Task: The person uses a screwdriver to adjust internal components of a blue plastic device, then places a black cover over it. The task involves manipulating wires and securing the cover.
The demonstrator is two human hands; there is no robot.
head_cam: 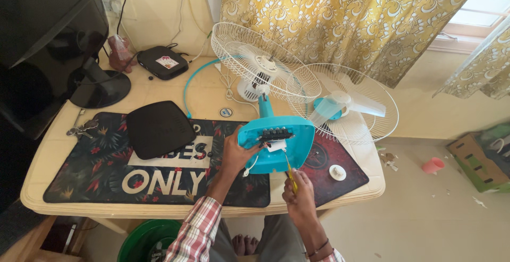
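**Screwdriver at the fan base, near the table's front edge**

Left hand (237,153) clamped on left side of the turquoise fan base (276,148), which stands tilted up on the desk mat (106,171) near the table (48,150) front edge, right of middle. Right hand (298,194) closed around a yellow-handled screwdriver (290,176), tip up at the base's underside (exact contact too small to tell). White rear grille (255,60) behind the base; loose front grille (356,108) with blade lies at the right edge. Black pad (159,129) left of base, keys (81,129) near left edge, monitor (48,39) back-left corner.
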